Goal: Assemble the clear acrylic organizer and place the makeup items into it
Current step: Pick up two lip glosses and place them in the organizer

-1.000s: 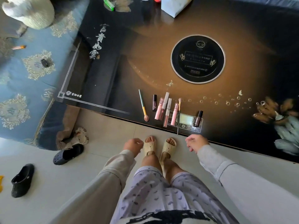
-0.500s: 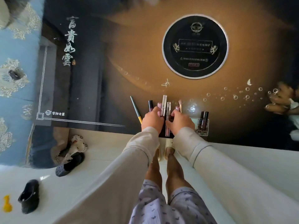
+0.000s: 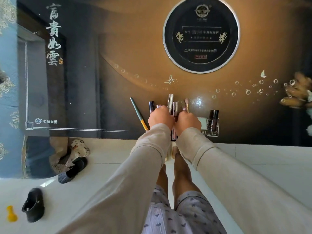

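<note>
A row of makeup items lies near the front edge of the dark glossy table point(image 3: 118, 65). From the left: a green-handled brush point(image 3: 137, 114), a dark tube point(image 3: 151, 106), a silver-capped tube point(image 3: 170, 102), a clear-capped gloss tube point(image 3: 174, 108), a small brush point(image 3: 186, 103), and a dark brown tube point(image 3: 214, 120) off to the right. My left hand point(image 3: 160, 118) is curled down over the pink tubes in the row's middle. My right hand point(image 3: 187, 123) is curled beside it over a pink tube and the small brush's handle. No acrylic organizer is in view.
A round induction plate point(image 3: 200, 34) is set into the table behind the row, and a control panel point(image 3: 205, 125) lies under the right-hand items. Dark slippers point(image 3: 72, 171) point(image 3: 33, 205) and a yellow toy point(image 3: 11, 214) lie on the white floor. A blue sofa point(image 3: 8, 81) stands at left.
A second ago both hands hung below the table edge. They have risen onto the row of tubes and closed over its middle; my head has moved closer to the table.
</note>
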Demonstrator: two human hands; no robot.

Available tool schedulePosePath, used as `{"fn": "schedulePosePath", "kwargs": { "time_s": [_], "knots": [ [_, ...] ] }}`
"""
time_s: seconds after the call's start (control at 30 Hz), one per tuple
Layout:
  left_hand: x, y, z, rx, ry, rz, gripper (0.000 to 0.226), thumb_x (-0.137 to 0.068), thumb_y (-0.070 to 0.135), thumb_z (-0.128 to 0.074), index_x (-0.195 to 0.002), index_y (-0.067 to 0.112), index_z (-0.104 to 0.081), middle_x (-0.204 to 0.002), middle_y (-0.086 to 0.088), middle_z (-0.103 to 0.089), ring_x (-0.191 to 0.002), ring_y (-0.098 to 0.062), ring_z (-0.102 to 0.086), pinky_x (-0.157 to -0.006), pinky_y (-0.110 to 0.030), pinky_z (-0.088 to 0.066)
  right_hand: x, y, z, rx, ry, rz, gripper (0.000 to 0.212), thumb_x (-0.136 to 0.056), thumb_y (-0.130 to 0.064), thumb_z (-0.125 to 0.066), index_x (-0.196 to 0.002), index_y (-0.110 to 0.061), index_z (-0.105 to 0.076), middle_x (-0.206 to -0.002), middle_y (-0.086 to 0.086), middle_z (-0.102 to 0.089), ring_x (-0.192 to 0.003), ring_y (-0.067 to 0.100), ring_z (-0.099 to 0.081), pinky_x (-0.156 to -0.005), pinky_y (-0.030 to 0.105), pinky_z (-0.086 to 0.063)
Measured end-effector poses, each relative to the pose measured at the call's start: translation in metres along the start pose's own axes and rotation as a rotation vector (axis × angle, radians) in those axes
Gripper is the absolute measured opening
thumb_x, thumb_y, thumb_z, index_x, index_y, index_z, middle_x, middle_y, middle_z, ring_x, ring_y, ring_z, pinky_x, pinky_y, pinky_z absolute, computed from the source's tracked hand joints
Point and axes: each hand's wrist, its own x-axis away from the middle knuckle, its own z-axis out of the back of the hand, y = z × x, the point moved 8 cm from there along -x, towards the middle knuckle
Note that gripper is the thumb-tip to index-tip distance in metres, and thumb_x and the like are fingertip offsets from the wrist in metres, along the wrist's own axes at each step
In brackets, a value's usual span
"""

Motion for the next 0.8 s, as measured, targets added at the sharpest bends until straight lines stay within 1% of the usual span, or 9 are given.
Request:
{"fn": "schedulePosePath", "kwargs": {
  "time_s": [0.13,0.27,0.37,0.47,0.5,0.57,0.63,0.7,0.8],
  "knots": [
    [0.002,0.003,0.002,0.012,-0.025,0.02,0.023,-0.087,0.02,-0.054,-0.097,0.001,-0.062,-0.1,-0.017,-0.067,-0.091,-0.035,-0.062,-0.066,-0.033,-0.045,0.002,0.002,0.001,-0.069,-0.008,-0.014,0.03,-0.09,-0.027,-0.047,-0.098,-0.005,-0.065,-0.103,0.017,-0.068,-0.096,0.034,-0.064,-0.066,0.03,-0.039],
    [0.015,-0.003,0.011,0.092,-0.048,0.024,0.017,-0.083,0.017,-0.054,-0.092,0.004,-0.06,-0.094,-0.015,-0.067,-0.083,-0.033,-0.062,-0.063,-0.03,-0.044,0.014,0.008,0.005,-0.179,-0.065,-0.025,0.027,-0.085,-0.037,-0.055,-0.084,-0.011,-0.062,-0.082,0.013,-0.061,-0.077,0.03,-0.058,-0.064,0.028,-0.04],
    [0.032,-0.014,0.017,0.074,-0.063,-0.007,0.014,-0.084,0.018,-0.053,-0.09,0.007,-0.06,-0.095,-0.014,-0.067,-0.073,-0.028,-0.054,-0.063,-0.03,-0.042,0.034,0.025,0.01,-0.282,-0.087,-0.005,0.02,-0.083,-0.033,-0.06,-0.076,-0.014,-0.061,-0.071,0.003,-0.056,-0.071,0.024,-0.054,-0.064,0.026,-0.039],
    [0.057,-0.04,0.018,0.088,-0.108,-0.009,0.022,-0.084,0.022,-0.056,-0.096,0.006,-0.065,-0.101,-0.014,-0.068,-0.085,-0.03,-0.06,-0.074,-0.033,-0.048,0.061,0.052,0.013,-0.359,-0.088,0.012,0.03,-0.081,-0.022,-0.065,-0.056,-0.018,-0.048,-0.057,-0.004,-0.048,-0.068,0.021,-0.051,-0.065,0.023,-0.036],
    [0.067,-0.051,0.018,0.084,-0.118,-0.012,0.023,-0.084,0.022,-0.057,-0.097,0.006,-0.066,-0.101,-0.014,-0.068,-0.091,-0.03,-0.061,-0.077,-0.032,-0.047,0.07,0.064,0.014,-0.371,-0.084,0.002,0.03,-0.08,-0.02,-0.066,-0.056,-0.017,-0.048,-0.058,-0.003,-0.049,-0.066,0.021,-0.051,-0.064,0.024,-0.037],
    [0.087,-0.075,0.016,0.082,-0.15,-0.001,0.02,-0.084,0.021,-0.058,-0.095,0.006,-0.066,-0.096,-0.014,-0.067,-0.092,-0.029,-0.061,-0.073,-0.028,-0.043,0.087,0.089,0.013,-0.401,-0.09,-0.041,0.021,-0.079,-0.017,-0.068,-0.065,-0.013,-0.053,-0.065,0.001,-0.054,-0.063,0.019,-0.052,-0.063,0.026,-0.044],
    [0.106,-0.101,0.01,0.098,-0.191,0.044,0.014,-0.086,0.021,-0.056,-0.078,0.011,-0.062,-0.083,-0.01,-0.061,-0.084,-0.03,-0.058,-0.069,-0.026,-0.038,0.103,0.114,0.008,-0.453,-0.085,-0.082,0.013,-0.079,-0.012,-0.067,-0.071,-0.008,-0.057,-0.072,0.006,-0.058,-0.067,0.023,-0.054,-0.063,0.029,-0.049],
    [0.122,-0.127,0.004,0.136,-0.21,0.088,0.03,-0.089,0.023,-0.054,-0.06,0.022,-0.046,-0.075,-0.005,-0.056,-0.075,-0.025,-0.052,-0.068,-0.024,-0.038,0.118,0.137,0.005,-0.496,-0.033,-0.112,0.013,-0.079,-0.009,-0.066,-0.072,-0.007,-0.056,-0.073,0.01,-0.06,-0.068,0.023,-0.053,-0.061,0.026,-0.047],
    [0.141,-0.158,-0.004,0.162,-0.217,0.132,0.029,-0.09,0.023,-0.055,-0.063,0.022,-0.045,-0.083,-0.006,-0.061,-0.074,-0.019,-0.051,-0.068,-0.022,-0.039,0.136,0.169,-0.002,-0.498,0.045,-0.152,0.014,-0.08,-0.009,-0.067,-0.072,-0.008,-0.055,-0.08,0.018,-0.067,-0.069,0.022,-0.052,-0.066,0.024,-0.04]
  ]
}}
